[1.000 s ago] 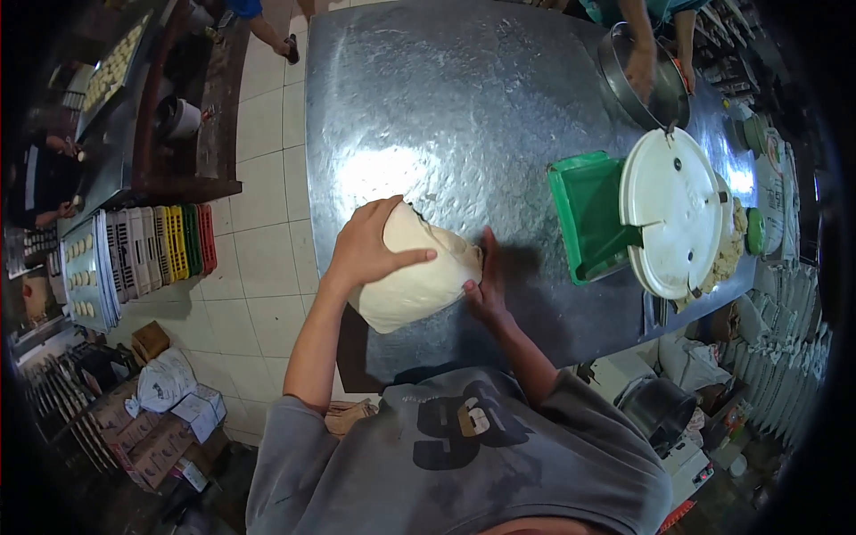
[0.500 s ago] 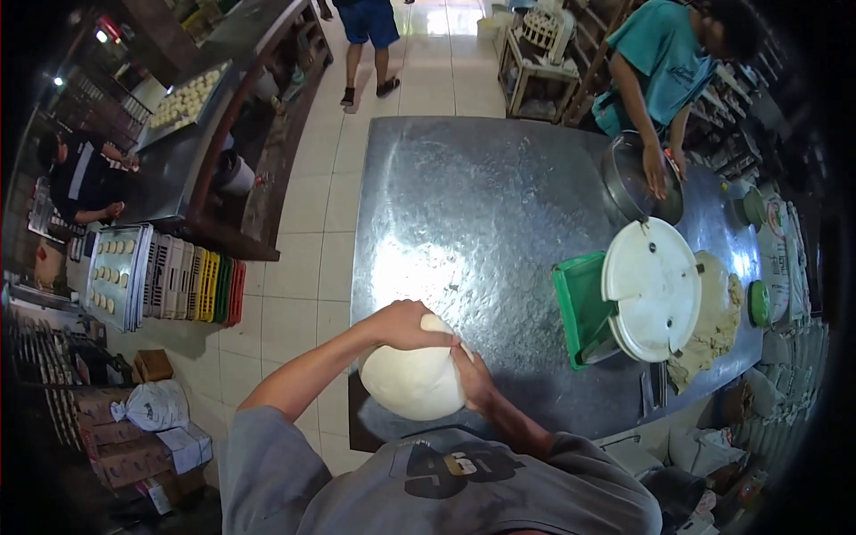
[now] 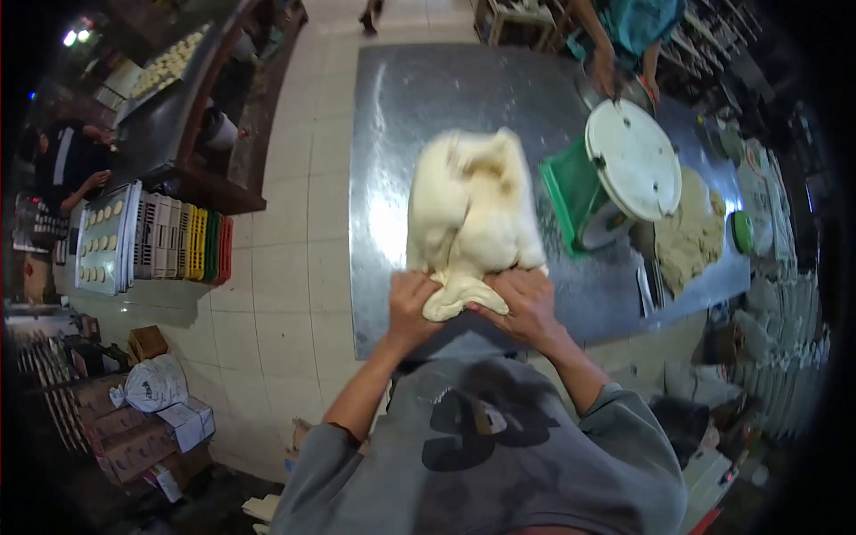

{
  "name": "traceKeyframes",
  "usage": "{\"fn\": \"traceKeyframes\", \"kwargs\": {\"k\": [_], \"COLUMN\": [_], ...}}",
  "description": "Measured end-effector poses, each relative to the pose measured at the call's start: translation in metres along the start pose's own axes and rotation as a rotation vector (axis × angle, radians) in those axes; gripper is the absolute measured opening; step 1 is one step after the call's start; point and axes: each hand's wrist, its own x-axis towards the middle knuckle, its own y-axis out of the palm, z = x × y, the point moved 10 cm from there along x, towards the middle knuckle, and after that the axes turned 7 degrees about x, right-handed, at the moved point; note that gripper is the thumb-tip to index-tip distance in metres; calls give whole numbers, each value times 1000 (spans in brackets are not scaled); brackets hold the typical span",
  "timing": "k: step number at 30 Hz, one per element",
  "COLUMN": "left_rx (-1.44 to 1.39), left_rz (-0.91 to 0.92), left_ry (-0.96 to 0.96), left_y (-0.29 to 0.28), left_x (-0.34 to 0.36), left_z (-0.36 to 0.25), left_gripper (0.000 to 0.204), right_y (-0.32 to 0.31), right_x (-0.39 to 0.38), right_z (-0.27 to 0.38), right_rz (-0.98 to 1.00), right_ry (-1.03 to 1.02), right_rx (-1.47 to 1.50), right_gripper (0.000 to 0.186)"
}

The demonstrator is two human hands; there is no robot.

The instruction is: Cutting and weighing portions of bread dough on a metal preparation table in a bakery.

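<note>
A big piece of pale dough [image 3: 473, 205] stretches across the metal-topped table [image 3: 383, 107] in front of me, its far part puffed and folded with a hollow in the top. My left hand [image 3: 413, 308] grips the dough's near left corner, fingers wrapped round it. At the near right corner my right hand [image 3: 524, 306] is closed on the same dough, thumb along its edge. Between both hands a thick flap of dough bulges toward me.
Right of the dough stands a green scale [image 3: 566, 201] with a round white lid-like pan [image 3: 633, 160]. Beyond it lie a flattened lump of beige dough [image 3: 691, 232] and a blade-like tool [image 3: 646, 290]. A co-worker's hands [image 3: 606, 76] reach into a metal bowl at the far right.
The dough has gone from a rounded bundle held close to me to a long shape spread away over the table. My hands have moved apart onto its two near corners.
</note>
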Motion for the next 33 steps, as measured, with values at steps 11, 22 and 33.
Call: {"fn": "traceKeyframes", "kwargs": {"k": [11,22,33], "left_rx": [356,-473,-1128], "left_rz": [493,-61,-104], "left_ry": [-830,-1238,-1189], "left_y": [47,84,150], "left_x": [30,-49,17], "left_z": [118,157,220], "left_gripper": [78,74,68], "right_y": [88,143,187], "right_x": [40,-84,62], "right_z": [-159,-256,-270], "right_rz": [415,-350,-252], "right_ry": [504,919,784], "right_rx": [624,952,1635], "right_gripper": [92,78,79]}}
